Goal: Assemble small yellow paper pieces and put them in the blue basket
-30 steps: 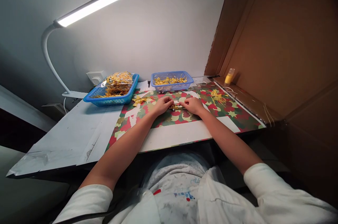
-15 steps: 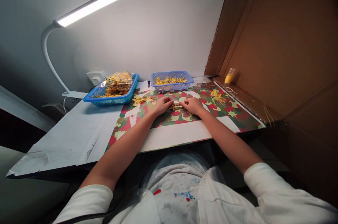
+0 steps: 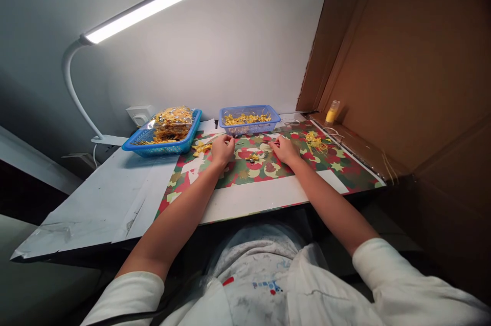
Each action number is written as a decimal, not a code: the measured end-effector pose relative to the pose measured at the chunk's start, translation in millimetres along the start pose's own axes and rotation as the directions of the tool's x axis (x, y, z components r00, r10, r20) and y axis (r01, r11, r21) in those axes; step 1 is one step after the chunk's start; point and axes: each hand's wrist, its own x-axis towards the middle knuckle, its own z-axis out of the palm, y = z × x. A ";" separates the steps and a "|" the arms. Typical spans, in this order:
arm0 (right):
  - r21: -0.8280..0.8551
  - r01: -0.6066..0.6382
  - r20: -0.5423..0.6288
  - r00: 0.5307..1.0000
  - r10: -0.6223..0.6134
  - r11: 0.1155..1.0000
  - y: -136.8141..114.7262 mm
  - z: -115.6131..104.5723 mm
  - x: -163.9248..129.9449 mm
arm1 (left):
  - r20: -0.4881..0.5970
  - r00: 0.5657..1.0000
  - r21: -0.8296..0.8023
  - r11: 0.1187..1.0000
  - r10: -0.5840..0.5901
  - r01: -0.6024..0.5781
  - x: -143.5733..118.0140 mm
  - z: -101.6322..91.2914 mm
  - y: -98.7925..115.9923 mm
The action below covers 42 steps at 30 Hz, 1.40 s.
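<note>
My left hand point(image 3: 223, 150) is over the patterned sheet, thumb and fingertips pinched together. It is beside a bunch of gold ribbon pieces with thin stems point(image 3: 202, 148); whatever lies in the pinch is too small to make out. To the right, the fingers of my right hand point(image 3: 284, 150) are closed around a thin reddish stick-like thing point(image 3: 273, 143), its kind unclear. Between the hands, touched by neither, a small gold ribbon piece with a silvery bead or bell point(image 3: 252, 159) lies on the sheet.
Behind stand a blue basket point(image 3: 132, 148) holding bagged gold pieces and a purple-blue basket point(image 3: 249, 109) of gold pieces. Yellow strings point(image 3: 316, 143) lie at right, near a small jar with yellow contents point(image 3: 332, 112). A lit lamp point(image 3: 164, 1) hangs overhead; cardboard point(image 3: 414, 60) walls the right side.
My hands have moved apart, the left going leftward to the gold bunch. The small gold piece that was between my fingers now lies free on the sheet.
</note>
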 end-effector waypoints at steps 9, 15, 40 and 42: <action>-0.051 0.090 -0.065 0.994 -0.093 0.995 -2.7 11.0 -2.1 | 0.125 0.992 0.454 0.889 0.002 -0.059 -8.8 -8.7 8.8; 0.087 0.386 -0.092 0.921 -0.378 0.918 -11.2 22.6 -5.2 | -0.013 0.997 0.393 0.917 0.078 -0.067 -9.6 -9.3 7.5; 0.588 0.706 -0.401 0.678 -0.616 0.395 -31.8 8.3 -18.1 | 0.810 0.520 -0.472 0.829 0.272 0.301 -30.6 0.2 29.6; 0.583 0.708 -0.385 0.672 -0.632 0.398 -34.2 8.3 -19.6 | 0.806 0.518 -0.460 0.853 0.286 0.246 -31.5 2.3 29.2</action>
